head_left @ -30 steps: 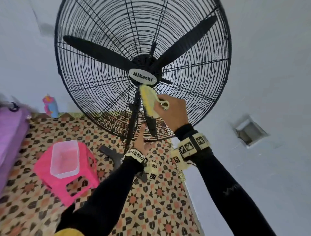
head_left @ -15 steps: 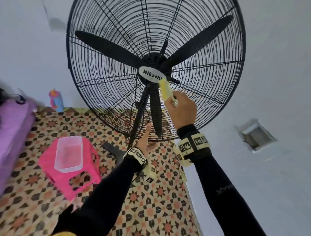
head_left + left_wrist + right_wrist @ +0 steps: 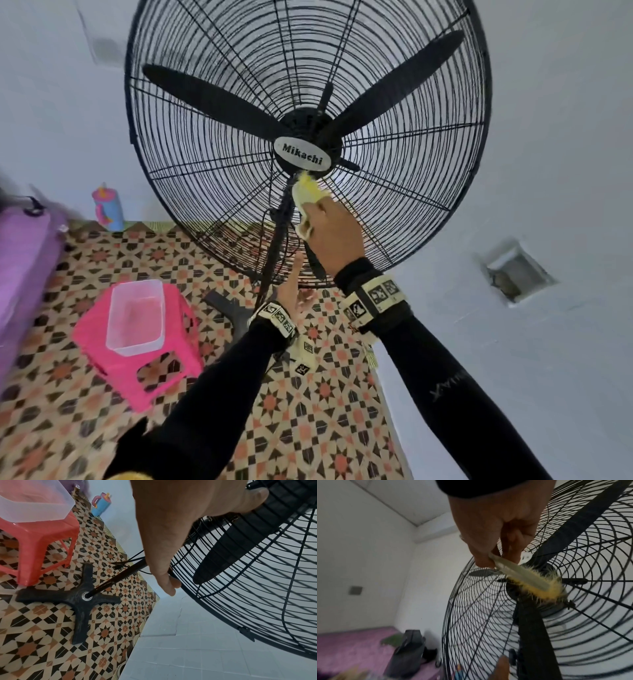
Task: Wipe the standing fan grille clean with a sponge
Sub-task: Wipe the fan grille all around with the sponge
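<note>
1. The left hand (image 3: 291, 291) reaches lowest and nearest, its fingers (image 3: 169, 586) hooked round the bottom rim of the fan grille (image 3: 212, 192) with the thumb pressed higher on the wires; in my judgement this grip steadies the big cage so it does not swing under the scrubbing
2. The right hand (image 3: 334, 233) is closed round the pale handle of the cleaning tool, thumb and fingers pinching it firmly
3. That tool, called a sponge in the task, looks more like a yellow bristle brush (image 3: 537, 585); its bristled head is pressed against the grille just under the Mikachi badge (image 3: 302, 157), probably because dust gathers where the radial wires crowd together
4. Behind the wires hang three black blades (image 3: 212, 99)
5. On the patterned floor (image 3: 325, 411), the cross-shaped base (image 3: 80, 599) holds the pole, and a pink stool (image 3: 137, 370) carries a clear plastic tub (image 3: 135, 317), perhaps kept near for rinsing
6. A small colourful cup (image 3: 108, 207) stands by the far wall
</note>
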`<state>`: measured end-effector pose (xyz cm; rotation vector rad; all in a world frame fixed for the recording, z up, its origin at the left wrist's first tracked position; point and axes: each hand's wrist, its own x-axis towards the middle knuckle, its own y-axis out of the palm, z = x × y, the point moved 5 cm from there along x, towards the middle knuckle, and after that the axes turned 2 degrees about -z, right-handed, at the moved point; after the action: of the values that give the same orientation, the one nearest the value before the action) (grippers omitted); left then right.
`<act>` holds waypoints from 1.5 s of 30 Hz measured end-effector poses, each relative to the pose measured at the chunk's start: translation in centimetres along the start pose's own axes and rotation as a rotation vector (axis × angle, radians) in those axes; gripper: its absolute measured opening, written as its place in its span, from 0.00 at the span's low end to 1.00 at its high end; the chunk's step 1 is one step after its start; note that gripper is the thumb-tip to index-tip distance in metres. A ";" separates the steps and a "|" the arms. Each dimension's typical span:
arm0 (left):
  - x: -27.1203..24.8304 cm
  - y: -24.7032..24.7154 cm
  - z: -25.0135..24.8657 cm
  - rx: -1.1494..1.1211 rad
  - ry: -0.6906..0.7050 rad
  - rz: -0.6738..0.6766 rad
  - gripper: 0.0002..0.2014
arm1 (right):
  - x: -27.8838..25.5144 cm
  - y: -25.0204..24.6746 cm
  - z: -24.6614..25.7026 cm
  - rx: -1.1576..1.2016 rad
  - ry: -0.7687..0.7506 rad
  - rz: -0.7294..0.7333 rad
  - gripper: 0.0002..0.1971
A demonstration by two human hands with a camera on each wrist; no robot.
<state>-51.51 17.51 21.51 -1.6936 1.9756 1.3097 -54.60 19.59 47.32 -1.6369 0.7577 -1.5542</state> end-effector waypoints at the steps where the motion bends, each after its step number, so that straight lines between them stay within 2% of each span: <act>1: -0.5 0.1 -0.1 0.000 -0.006 0.007 0.54 | 0.2 -0.5 -0.1 0.011 0.012 -0.024 0.15; 3: -1.6 0.1 -0.5 -0.003 -0.007 0.001 0.44 | 0.4 -1.7 -0.4 0.028 0.040 -0.127 0.15; 4: -1.6 0.0 -0.6 0.003 0.004 -0.004 0.43 | 0.5 -2.1 -0.5 0.020 0.053 -0.144 0.15; 8: -1.6 0.0 -0.6 0.002 -0.009 -0.044 0.57 | 0.7 -0.3 -0.2 -0.055 0.093 0.023 0.16; 11: -1.7 -0.4 -0.6 0.037 -0.038 -0.079 0.65 | 1.4 -0.2 1.0 -0.020 -0.046 0.085 0.14; 12: -1.8 -0.5 -0.6 0.050 -0.036 -0.072 0.65 | 1.6 -0.7 0.9 0.011 -0.051 0.071 0.13; 15: -1.8 -0.7 -0.5 0.058 -0.019 -0.046 0.61 | 1.7 -1.6 -0.8 0.028 0.059 -0.026 0.15; 17: -1.3 -0.6 -0.6 0.033 0.004 -0.040 0.59 | 1.5 -1.1 -0.9 -0.008 0.094 -0.011 0.15; 20: -0.9 -0.5 -0.6 0.030 0.001 -0.041 0.59 | 1.3 -0.4 0.2 0.026 -0.016 0.039 0.14; 23: -1.6 -0.5 -0.5 0.055 0.009 -0.026 0.51 | 1.0 -1.8 -0.6 0.098 0.051 -0.094 0.17; 25: -2.2 -0.4 -0.7 0.060 0.011 -0.019 0.49 | 0.5 -2.1 -1.6 0.077 0.126 -0.144 0.20; 27: -2.7 0.0 -1.0 0.054 0.018 -0.007 0.48 | -0.1 -1.0 -2.1 0.039 0.116 -0.073 0.20; 30: -2.9 0.2 -1.2 0.059 0.013 -0.011 0.51 | -0.7 0.5 -1.9 0.093 -0.011 0.053 0.22; 32: -3.5 0.2 -1.1 0.085 -0.007 -0.016 0.50 | -0.6 -0.2 -2.0 0.114 -0.007 0.036 0.22; 34: -3.8 -0.1 -1.0 0.110 -0.025 -0.026 0.54 | -0.6 -0.8 -2.9 0.060 0.036 -0.032 0.20; 36: -3.4 -0.1 -1.2 0.135 -0.002 -0.032 0.58 | -0.8 -0.7 -3.7 0.017 0.061 -0.032 0.19; 40: -3.3 0.0 -1.4 0.173 0.016 -0.049 0.52 | -1.3 0.5 -3.1 0.106 0.018 0.157 0.16; 41: -3.4 0.0 -1.2 0.190 0.011 -0.053 0.52 | -1.1 0.3 -3.2 0.124 0.046 0.152 0.16; 43: -3.3 -0.1 -1.2 0.195 0.004 -0.049 0.52 | -1.0 -0.5 -3.7 0.120 0.126 0.050 0.18; 45: -3.0 -0.3 -1.1 0.193 -0.026 -0.064 0.61 | -1.4 -0.5 -3.7 0.078 0.165 0.039 0.20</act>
<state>-49.89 18.81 23.99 -1.6262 1.9465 1.0764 -58.48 20.59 46.94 -1.4420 0.8001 -1.6849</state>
